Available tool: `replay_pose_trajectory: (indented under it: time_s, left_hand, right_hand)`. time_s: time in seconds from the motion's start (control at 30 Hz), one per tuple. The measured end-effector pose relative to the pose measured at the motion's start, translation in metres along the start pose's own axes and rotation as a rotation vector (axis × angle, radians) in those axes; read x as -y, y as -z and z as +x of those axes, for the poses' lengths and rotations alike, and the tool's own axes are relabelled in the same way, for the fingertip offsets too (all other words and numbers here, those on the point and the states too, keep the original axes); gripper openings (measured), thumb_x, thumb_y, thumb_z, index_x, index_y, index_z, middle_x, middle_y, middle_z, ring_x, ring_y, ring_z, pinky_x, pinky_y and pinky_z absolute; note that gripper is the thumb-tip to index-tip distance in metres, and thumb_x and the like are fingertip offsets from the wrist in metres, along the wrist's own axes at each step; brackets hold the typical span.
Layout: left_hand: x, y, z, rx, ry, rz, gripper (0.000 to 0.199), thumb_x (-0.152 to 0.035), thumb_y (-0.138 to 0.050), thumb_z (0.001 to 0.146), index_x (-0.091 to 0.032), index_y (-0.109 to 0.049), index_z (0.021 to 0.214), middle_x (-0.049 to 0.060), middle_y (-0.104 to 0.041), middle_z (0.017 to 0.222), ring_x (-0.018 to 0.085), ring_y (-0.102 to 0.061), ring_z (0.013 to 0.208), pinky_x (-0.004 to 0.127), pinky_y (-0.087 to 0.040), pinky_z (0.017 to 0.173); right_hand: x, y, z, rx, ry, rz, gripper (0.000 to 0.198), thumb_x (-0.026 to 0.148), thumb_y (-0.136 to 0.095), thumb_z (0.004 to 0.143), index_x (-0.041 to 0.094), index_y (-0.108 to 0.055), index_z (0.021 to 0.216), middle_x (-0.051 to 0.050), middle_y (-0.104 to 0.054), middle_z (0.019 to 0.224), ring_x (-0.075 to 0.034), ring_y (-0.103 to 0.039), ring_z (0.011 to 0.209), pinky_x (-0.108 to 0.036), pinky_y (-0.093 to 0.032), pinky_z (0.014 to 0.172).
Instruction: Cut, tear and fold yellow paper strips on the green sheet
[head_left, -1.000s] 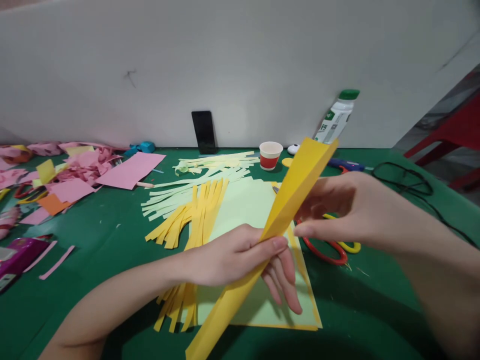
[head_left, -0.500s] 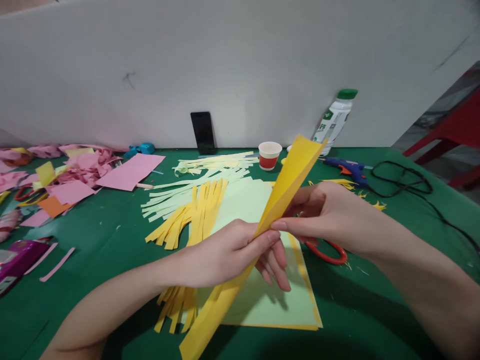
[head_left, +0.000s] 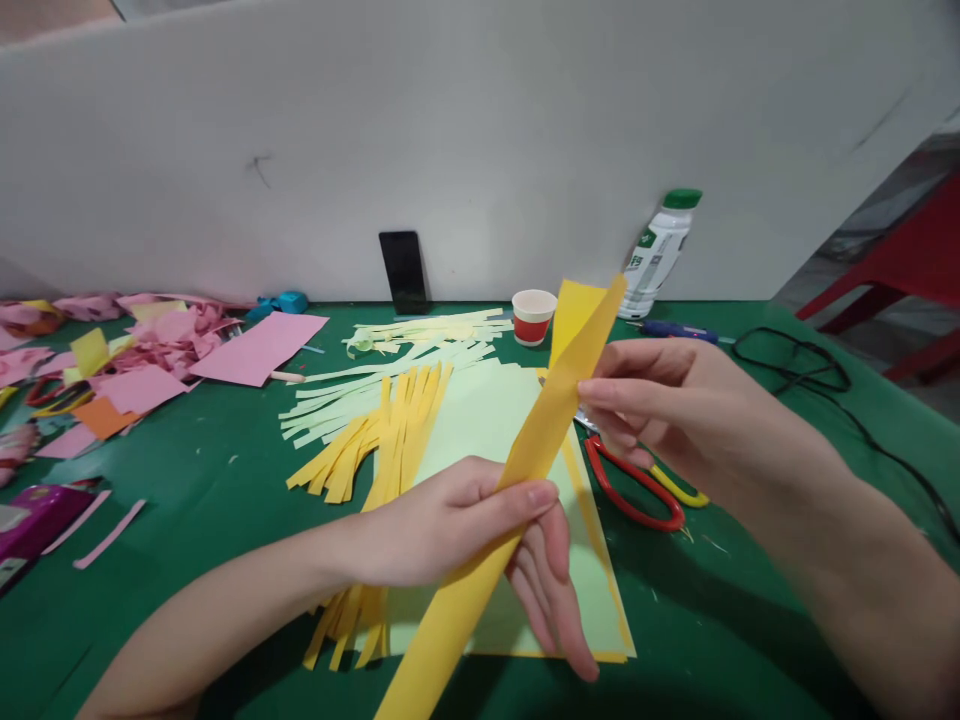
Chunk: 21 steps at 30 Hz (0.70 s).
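A long folded strip of yellow paper [head_left: 540,440] runs slantwise across the middle of the view. My left hand [head_left: 480,520] grips its middle, the thumb on top and the other fingers beneath. Higher up, my right hand [head_left: 667,400] pinches the strip's right edge between thumb and fingers. The upper end is spread into two layers. Under my hands lies a stack of pale green paper sheets [head_left: 480,420] with yellow edges showing. Fringed yellow paper [head_left: 409,420] rests on the stack's left side. Scissors [head_left: 637,490] with red and yellow handles lie below my right hand, partly hidden by it.
Pale green strips [head_left: 330,400] lie behind the stack. A paper cup [head_left: 534,318], a leaning phone [head_left: 403,272] and a bottle [head_left: 660,255] stand near the white wall. A blue glue gun [head_left: 679,330] trails a black cord [head_left: 795,360]. Pink paper scraps [head_left: 180,335] cover the left.
My right hand has moved up along the yellow strip, away from my left thumb. The strip's upper end has shifted left and its layers have parted. More of the scissors shows.
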<state>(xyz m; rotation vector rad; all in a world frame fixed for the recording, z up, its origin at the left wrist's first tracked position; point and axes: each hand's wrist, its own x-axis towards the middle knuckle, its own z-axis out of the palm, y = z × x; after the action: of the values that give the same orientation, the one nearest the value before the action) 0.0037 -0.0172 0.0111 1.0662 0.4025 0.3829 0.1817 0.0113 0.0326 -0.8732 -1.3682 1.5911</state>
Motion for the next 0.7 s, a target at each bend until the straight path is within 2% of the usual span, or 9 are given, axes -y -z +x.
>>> replay_pose_trajectory:
  time_s: [0.23,0.37,0.43,0.53,0.63,0.7]
  left_hand:
    - [0.007,0.0,0.0,-0.005,0.019,0.029,0.036,-0.036,-0.032,0.091,-0.014,-0.047,0.068,0.005,-0.065,0.053,0.014,-0.063,0.054,0.024,-0.048,0.06]
    - [0.02,0.003,-0.005,-0.01,0.06,0.094,0.042,-0.046,-0.036,0.087,-0.014,-0.049,0.065,0.005,-0.064,0.053,0.011,-0.059,0.05,0.021,-0.044,0.054]
    - [0.025,0.005,-0.006,-0.035,0.042,0.128,0.043,-0.048,-0.039,0.085,-0.013,-0.051,0.064,0.004,-0.063,0.054,0.01,-0.057,0.05,0.02,-0.042,0.053]
    - [0.027,0.008,-0.004,-0.023,0.005,0.09,0.041,-0.048,-0.04,0.085,-0.013,-0.051,0.065,0.004,-0.063,0.054,0.01,-0.055,0.048,0.019,-0.04,0.05]
    - [0.024,0.01,0.0,0.014,-0.017,-0.009,0.038,-0.043,-0.037,0.088,-0.014,-0.05,0.067,0.004,-0.062,0.053,0.011,-0.056,0.048,0.02,-0.04,0.05]
    - [0.022,0.011,0.0,0.016,-0.02,-0.02,0.037,-0.041,-0.037,0.089,-0.014,-0.05,0.067,0.004,-0.063,0.052,0.01,-0.057,0.048,0.019,-0.039,0.05]
  right_hand:
    - [0.004,0.007,0.007,-0.138,0.09,0.072,0.011,0.019,-0.067,0.066,0.017,-0.063,0.056,0.006,-0.038,0.044,-0.001,-0.037,0.038,-0.01,-0.031,0.033]
    - [0.012,0.025,0.014,-0.315,0.197,0.082,0.015,0.013,-0.055,0.073,0.014,-0.06,0.059,0.003,-0.045,0.06,0.0,-0.036,0.04,-0.011,-0.028,0.03]
    - [0.014,0.032,0.017,-0.355,0.212,0.031,0.014,0.014,-0.054,0.075,0.014,-0.059,0.062,0.002,-0.047,0.068,0.0,-0.037,0.043,-0.013,-0.028,0.032]
    - [0.012,0.032,0.015,-0.238,0.113,-0.091,0.012,0.024,-0.055,0.077,0.016,-0.061,0.071,0.002,-0.049,0.065,-0.002,-0.039,0.044,-0.016,-0.03,0.036]
    - [0.006,0.02,0.01,0.053,0.001,-0.321,0.013,0.025,-0.057,0.075,0.017,-0.063,0.083,0.002,-0.053,0.06,-0.005,-0.045,0.049,-0.017,-0.036,0.043]
    - [0.004,0.009,0.006,0.257,-0.017,-0.502,0.013,0.021,-0.06,0.071,0.016,-0.064,0.083,0.001,-0.059,0.066,-0.006,-0.048,0.056,-0.016,-0.038,0.047]
